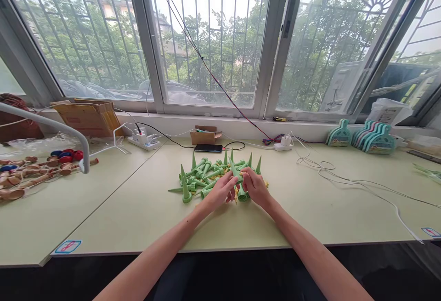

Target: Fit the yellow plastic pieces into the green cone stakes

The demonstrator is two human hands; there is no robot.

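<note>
Held up over the near right part of a loose heap, between both hands: a green conical spike (234, 169). Gripped low down, at the wide collar, by the thumb and fingers of the left hand (223, 190). Met at that same end from the right by the bent fingers of the right hand (255, 186); cannot tell whether pinching the collar itself or some small piece hidden among the fingers.

Tilted along the long axis: point up, toward far and slightly left; collar down, toward near and right, into the gap between the hands. At the wide end, about equally near to either set of fingertips; at the point, free of both.

Just beneath, close to the right hand: a lower spike (242, 195), with round open end facing near. Scattered beyond and to the left, lying in many directions: more green spikes (217, 172), with several standing point up, including an upright spike (186, 192) at the near left of the heap, apart from the left hand. At the heap's right edge: small yellow pieces (266, 184), too small to name. Farther off, on the pale table (138, 213): a black phone (208, 148).
</note>
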